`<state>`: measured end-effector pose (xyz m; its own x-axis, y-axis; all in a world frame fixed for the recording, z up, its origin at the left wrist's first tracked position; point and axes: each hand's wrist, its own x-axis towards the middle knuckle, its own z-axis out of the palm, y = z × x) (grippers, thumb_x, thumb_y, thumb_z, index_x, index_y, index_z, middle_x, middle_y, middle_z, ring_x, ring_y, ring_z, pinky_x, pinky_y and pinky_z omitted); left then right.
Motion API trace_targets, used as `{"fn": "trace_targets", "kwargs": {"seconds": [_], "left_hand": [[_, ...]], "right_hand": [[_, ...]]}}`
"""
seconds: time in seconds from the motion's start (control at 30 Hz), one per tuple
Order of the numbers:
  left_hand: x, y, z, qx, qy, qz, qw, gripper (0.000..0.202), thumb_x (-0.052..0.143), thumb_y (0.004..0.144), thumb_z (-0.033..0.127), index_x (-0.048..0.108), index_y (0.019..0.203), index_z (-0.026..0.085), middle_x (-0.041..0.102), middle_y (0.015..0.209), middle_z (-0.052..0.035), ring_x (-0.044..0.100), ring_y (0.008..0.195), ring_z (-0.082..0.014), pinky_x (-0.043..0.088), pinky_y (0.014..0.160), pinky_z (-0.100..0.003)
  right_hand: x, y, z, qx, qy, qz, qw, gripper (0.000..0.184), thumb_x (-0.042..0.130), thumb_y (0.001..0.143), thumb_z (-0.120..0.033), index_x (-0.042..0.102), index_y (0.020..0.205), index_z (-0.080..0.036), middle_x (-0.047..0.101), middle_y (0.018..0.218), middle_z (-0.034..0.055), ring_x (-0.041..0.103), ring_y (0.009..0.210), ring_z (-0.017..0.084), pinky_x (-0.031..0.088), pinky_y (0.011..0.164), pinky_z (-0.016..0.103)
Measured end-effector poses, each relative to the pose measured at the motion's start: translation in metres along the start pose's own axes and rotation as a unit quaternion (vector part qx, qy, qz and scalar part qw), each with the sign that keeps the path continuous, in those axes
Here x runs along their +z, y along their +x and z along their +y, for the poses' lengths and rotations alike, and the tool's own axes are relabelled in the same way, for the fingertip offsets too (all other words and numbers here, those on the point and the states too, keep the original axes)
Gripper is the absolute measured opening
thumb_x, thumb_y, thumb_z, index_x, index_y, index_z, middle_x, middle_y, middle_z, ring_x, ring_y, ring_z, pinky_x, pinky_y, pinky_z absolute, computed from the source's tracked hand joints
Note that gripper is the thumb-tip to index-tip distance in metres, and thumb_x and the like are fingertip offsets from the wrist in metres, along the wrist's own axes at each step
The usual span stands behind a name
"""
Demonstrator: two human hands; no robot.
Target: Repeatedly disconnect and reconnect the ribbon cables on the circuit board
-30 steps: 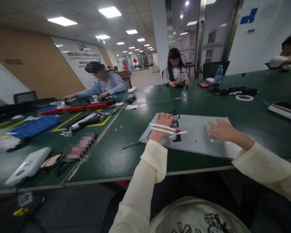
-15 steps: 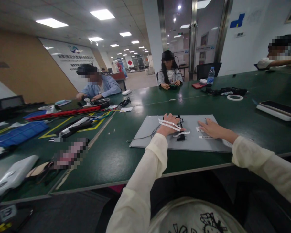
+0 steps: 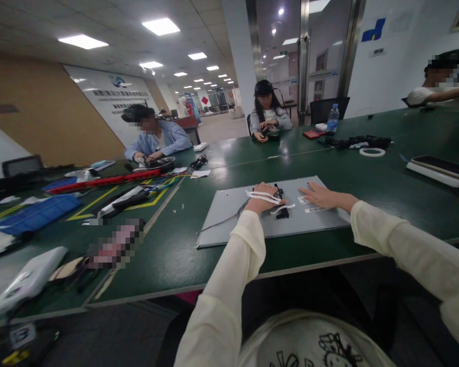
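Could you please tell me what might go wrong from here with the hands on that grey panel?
The white tape strips across the left hand might stick together or snag the black part. The thin cable trailing off the grey panel could catch a sleeve and drag the part.

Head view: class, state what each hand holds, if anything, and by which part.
Neither shows a grasp. The left hand, white tape strips across its back, and the right hand both rest palm-down on the grey panel.
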<state>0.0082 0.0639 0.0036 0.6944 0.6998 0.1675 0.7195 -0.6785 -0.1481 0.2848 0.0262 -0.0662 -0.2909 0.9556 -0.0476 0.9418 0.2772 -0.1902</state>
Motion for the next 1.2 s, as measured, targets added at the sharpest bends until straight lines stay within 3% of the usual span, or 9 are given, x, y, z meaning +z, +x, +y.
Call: {"fn": "trace_targets", "kwargs": {"seconds": [0.13,0.27,0.5,0.6,0.8,1.03,1.2], "left_hand": [[0.003,-0.002,0.003,-0.011,-0.026,0.001,1.0,0.059,0.05,0.083,0.071,0.063,0.111,0.021,0.065,0.116,-0.0114,0.054,0.114,-0.0299,0.041,0.096,-0.043],[0.003,-0.003,0.007,-0.049,-0.029,-0.011,0.998,0.057,0.05,0.085,0.069,0.062,0.112,0.02,0.063,0.119,-0.0126,0.054,0.115,-0.0319,0.039,0.098,-0.047],[-0.012,-0.027,-0.01,-0.12,-0.08,0.075,0.987,0.053,0.043,0.094,0.058,0.058,0.12,0.014,0.058,0.12,-0.0181,0.059,0.106,-0.0328,0.047,0.085,-0.046],[-0.017,-0.053,-0.028,-0.194,-0.062,0.041,0.978,0.042,0.044,0.095,0.047,0.06,0.115,0.014,0.061,0.113,-0.0172,0.062,0.099,-0.0303,0.049,0.082,-0.042],[-0.013,-0.099,-0.044,-0.238,0.008,-0.032,0.971,0.038,0.041,0.096,0.045,0.064,0.103,0.016,0.064,0.102,-0.0136,0.063,0.095,-0.0273,0.049,0.085,-0.039],[-0.015,-0.108,-0.033,-0.222,0.011,-0.022,0.975,0.03,0.048,0.093,0.04,0.063,0.102,0.015,0.064,0.102,-0.0155,0.062,0.097,-0.0283,0.048,0.086,-0.039],[-0.014,-0.112,-0.038,-0.223,0.005,-0.037,0.974,0.026,0.052,0.089,0.03,0.062,0.109,0.016,0.062,0.107,-0.0153,0.061,0.097,-0.0276,0.048,0.085,-0.039]], "right_hand": [[-0.003,0.004,-0.002,-0.006,0.01,0.0,1.0,0.069,0.018,0.098,-0.058,0.021,0.157,-0.022,0.02,0.16,0.0155,0.016,0.147,0.034,0.021,0.117,0.05],[-0.005,0.009,-0.004,-0.005,0.013,0.002,1.0,0.069,0.018,0.098,-0.059,0.023,0.157,-0.023,0.019,0.16,0.0144,0.016,0.147,0.034,0.021,0.117,0.049],[0.001,0.008,-0.008,-0.005,0.006,0.049,0.999,0.066,0.015,0.098,-0.058,0.026,0.156,-0.028,0.021,0.161,0.0075,0.02,0.147,0.031,0.02,0.118,0.047],[0.003,0.006,-0.01,-0.007,-0.003,0.065,0.998,0.065,0.016,0.099,-0.057,0.028,0.156,-0.028,0.022,0.161,0.0068,0.022,0.146,0.032,0.021,0.118,0.047],[0.003,0.005,-0.013,0.003,-0.009,0.077,0.997,0.065,0.017,0.098,-0.057,0.03,0.155,-0.028,0.025,0.16,0.0073,0.026,0.144,0.032,0.024,0.117,0.047],[0.003,0.003,-0.017,0.0,-0.024,0.087,0.996,0.063,0.019,0.099,-0.05,0.032,0.154,-0.023,0.028,0.158,0.0114,0.028,0.143,0.032,0.025,0.116,0.045],[0.002,0.004,-0.015,-0.002,-0.016,0.073,0.997,0.064,0.018,0.099,-0.053,0.03,0.155,-0.024,0.027,0.159,0.0111,0.025,0.145,0.032,0.024,0.117,0.047]]}}
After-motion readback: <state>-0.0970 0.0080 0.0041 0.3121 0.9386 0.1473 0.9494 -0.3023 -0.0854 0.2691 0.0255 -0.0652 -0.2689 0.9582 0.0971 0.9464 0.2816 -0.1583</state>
